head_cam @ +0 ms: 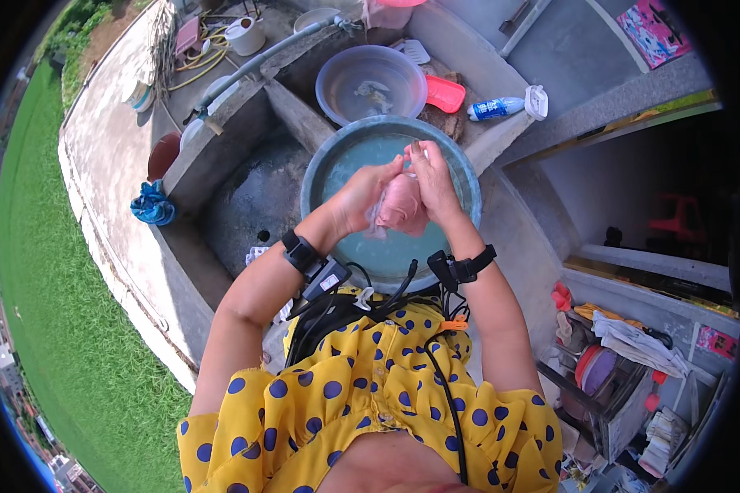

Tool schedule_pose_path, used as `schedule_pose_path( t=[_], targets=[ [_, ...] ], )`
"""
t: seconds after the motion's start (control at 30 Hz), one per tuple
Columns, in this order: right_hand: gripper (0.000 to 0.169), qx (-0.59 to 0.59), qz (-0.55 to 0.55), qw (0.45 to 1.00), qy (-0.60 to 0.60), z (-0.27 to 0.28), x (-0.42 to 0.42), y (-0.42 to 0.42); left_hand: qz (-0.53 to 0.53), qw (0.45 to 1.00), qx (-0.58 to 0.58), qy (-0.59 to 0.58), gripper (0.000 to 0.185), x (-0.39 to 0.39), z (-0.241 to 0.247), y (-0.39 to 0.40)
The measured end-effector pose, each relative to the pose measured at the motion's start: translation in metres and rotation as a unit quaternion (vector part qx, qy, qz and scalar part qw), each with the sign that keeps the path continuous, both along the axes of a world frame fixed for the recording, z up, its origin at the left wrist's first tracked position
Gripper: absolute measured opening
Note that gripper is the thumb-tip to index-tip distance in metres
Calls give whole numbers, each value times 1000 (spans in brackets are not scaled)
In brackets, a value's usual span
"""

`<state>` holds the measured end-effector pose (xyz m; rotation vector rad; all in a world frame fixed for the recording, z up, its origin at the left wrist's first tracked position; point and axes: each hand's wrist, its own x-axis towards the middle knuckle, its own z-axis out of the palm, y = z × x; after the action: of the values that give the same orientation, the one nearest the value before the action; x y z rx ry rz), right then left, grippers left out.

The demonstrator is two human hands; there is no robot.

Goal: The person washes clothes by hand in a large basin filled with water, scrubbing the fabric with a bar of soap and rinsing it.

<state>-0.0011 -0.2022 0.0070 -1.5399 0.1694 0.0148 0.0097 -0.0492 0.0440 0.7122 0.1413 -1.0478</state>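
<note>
A bunched pink cloth (401, 203), wet-looking and with a paler, thin edge, is held between my two hands. My left hand (368, 194) grips its left side, the fingers pointing up toward the other hand. On the cloth's upper right, my right hand (430, 179) has its fingers curled, with a small white bit showing at the fingertips. Both hands are over a round blue-green basin (311, 185) holding cloudy water. What lies under the cloth and inside the palms is hidden.
Beyond the basin, a translucent purple tub (324, 92) sits in a concrete sink beside a red plastic scoop (445, 93). A labelled plastic bottle (496, 109) lies on the ledge. At left are a second sink basin (246, 197), a tap (211, 125) and a blue cloth (153, 203).
</note>
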Motion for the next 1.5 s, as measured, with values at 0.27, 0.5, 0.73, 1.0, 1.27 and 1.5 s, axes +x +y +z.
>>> schedule_pose_path(
  t=[0.27,0.5,0.73,1.0,1.27,1.5],
  targets=[
    [34,167,240,943,160,44,-26,-32,105,985,58,-127,34,25,21,12],
    [21,231,55,968,82,56,-26,-26,154,917,271,-250,62,13,-7,14],
    [20,178,-32,982,53,49,-28,-13,15,889,245,-386,15,-8,-2,8],
    [22,181,-39,980,75,49,-35,-56,161,978,63,-115,22,17,2,40],
    [17,-73,98,969,213,54,-38,-60,105,991,-77,17,40,19,5,33],
    [14,-308,-29,887,-343,72,-20,36,86,974,-172,123,36,3,3,-10]
  ],
)
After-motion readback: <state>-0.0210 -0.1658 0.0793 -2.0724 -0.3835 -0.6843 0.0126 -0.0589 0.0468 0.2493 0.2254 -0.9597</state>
